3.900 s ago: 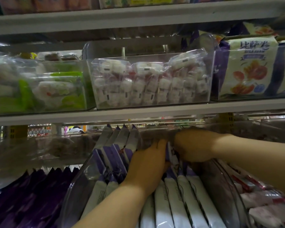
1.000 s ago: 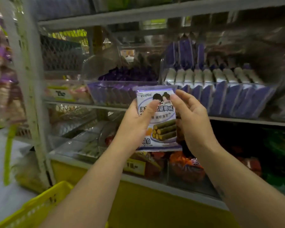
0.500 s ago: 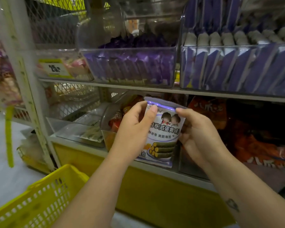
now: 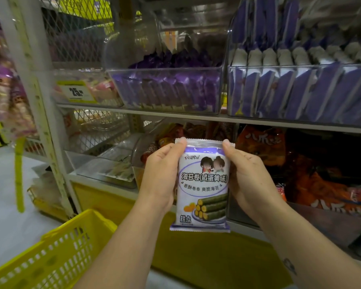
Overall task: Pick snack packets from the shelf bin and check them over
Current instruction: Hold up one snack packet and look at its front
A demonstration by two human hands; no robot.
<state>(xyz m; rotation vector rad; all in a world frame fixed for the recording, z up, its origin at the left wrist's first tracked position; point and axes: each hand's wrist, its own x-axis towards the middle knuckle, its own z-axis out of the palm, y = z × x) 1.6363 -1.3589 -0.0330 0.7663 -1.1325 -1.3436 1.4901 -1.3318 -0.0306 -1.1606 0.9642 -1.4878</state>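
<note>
Two hands hold one snack packet (image 4: 202,184) upright between them, its printed front facing the camera. The left hand (image 4: 161,176) grips its left edge and the right hand (image 4: 250,180) its right edge, a thumb pinching each top corner. Farther back and above, a shelf (image 4: 154,111) carries a clear bin (image 4: 165,68) of purple packets. A yellow basket (image 4: 56,253) sits near left.
</note>
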